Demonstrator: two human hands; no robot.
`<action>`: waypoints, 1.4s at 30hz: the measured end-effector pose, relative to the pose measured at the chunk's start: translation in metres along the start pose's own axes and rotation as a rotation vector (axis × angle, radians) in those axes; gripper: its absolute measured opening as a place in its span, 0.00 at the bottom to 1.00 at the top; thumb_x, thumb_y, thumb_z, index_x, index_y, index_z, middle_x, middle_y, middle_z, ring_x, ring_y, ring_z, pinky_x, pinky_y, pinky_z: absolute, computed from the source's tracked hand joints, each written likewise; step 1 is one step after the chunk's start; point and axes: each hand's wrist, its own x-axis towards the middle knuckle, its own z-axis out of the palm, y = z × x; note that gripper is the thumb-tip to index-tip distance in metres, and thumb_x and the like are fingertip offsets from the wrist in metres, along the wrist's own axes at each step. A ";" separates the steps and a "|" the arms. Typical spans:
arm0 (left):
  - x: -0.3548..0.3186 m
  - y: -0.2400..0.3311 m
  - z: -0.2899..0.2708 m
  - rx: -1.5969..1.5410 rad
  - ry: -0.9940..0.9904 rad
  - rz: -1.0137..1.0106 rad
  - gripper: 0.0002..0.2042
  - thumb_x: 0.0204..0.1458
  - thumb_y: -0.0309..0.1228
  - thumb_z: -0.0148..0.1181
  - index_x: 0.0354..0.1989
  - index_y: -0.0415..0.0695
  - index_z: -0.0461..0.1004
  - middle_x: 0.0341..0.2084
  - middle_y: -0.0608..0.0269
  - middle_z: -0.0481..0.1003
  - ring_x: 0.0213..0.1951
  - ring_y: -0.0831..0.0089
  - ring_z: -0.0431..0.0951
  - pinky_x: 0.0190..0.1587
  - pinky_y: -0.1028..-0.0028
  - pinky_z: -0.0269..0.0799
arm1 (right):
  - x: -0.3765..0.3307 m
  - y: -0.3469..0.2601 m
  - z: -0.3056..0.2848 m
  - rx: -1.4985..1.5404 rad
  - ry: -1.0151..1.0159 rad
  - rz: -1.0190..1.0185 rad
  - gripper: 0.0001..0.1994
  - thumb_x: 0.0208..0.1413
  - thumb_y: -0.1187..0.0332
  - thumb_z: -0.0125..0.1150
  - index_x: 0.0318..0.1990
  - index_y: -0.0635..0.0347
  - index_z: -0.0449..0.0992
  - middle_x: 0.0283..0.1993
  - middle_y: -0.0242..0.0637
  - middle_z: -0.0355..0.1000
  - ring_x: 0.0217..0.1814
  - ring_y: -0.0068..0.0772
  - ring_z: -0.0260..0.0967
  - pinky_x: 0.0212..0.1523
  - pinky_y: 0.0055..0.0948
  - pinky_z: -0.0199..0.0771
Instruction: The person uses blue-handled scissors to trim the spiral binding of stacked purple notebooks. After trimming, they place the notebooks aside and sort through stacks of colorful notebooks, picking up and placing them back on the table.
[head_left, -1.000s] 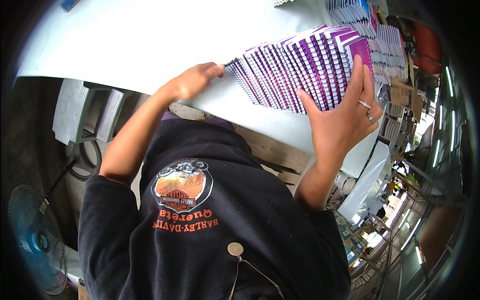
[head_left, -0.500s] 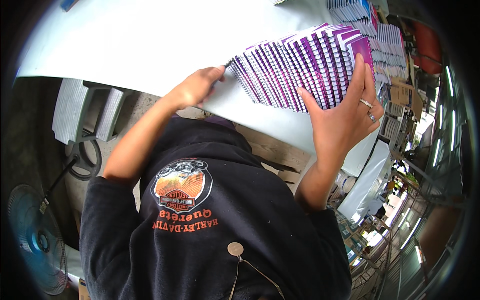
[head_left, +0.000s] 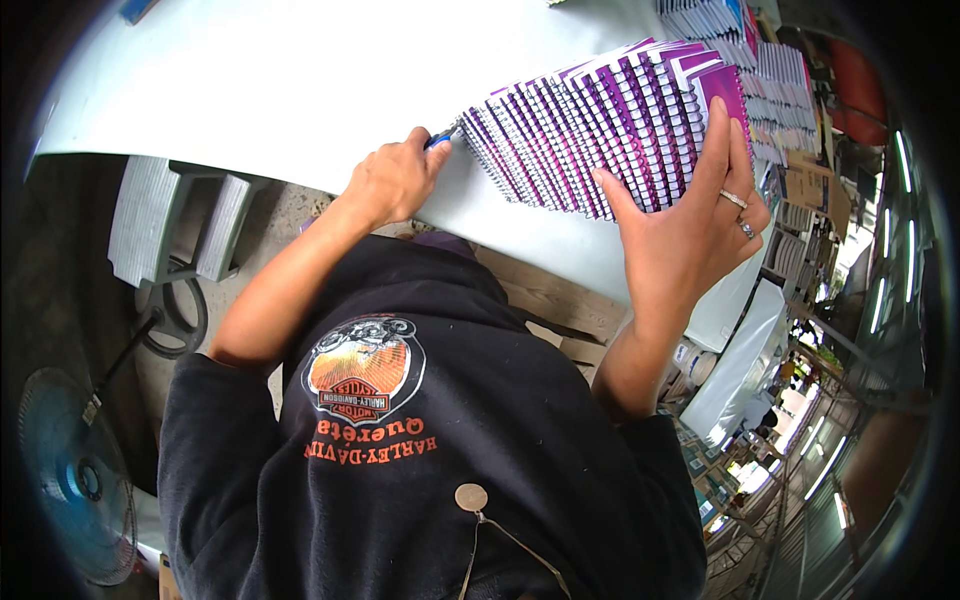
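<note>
Step in hand, as I read it: squaring up and working along a fanned row of spiral-bound notebooks [head_left: 610,125].

Right hand [head_left: 690,215] is spread flat, palm against the near end of the row, fingers reaching up over the last cover; two rings on it. It's bracing the stack, not pinching anything.

Left hand [head_left: 392,182] is curled at the far-left end of the row, closed on a small blue object [head_left: 440,137]. Possibly a pen or marker; too little shows to tell. Its tip sits just beside the first notebook's edge.

Next move probably needs the right hand to keep pressure so the fan doesn't slide, while the left works the row's left end.

Notebooks: purple and white covers, metal coil bindings, overlapped like shingles, lying between the two hands on a pale surface [head_left: 250,80]. More stacks [head_left: 790,70] lie beyond the right hand.
</note>
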 end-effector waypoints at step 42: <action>0.003 0.015 -0.014 -0.006 -0.131 -0.126 0.31 0.59 0.53 0.32 0.47 0.32 0.65 0.28 0.50 0.73 0.33 0.60 0.76 0.43 0.65 0.69 | -0.002 0.003 0.002 -0.032 -0.032 0.042 0.49 0.22 0.47 0.75 0.60 0.37 0.59 0.59 0.23 0.59 0.53 0.42 0.57 0.48 0.45 0.59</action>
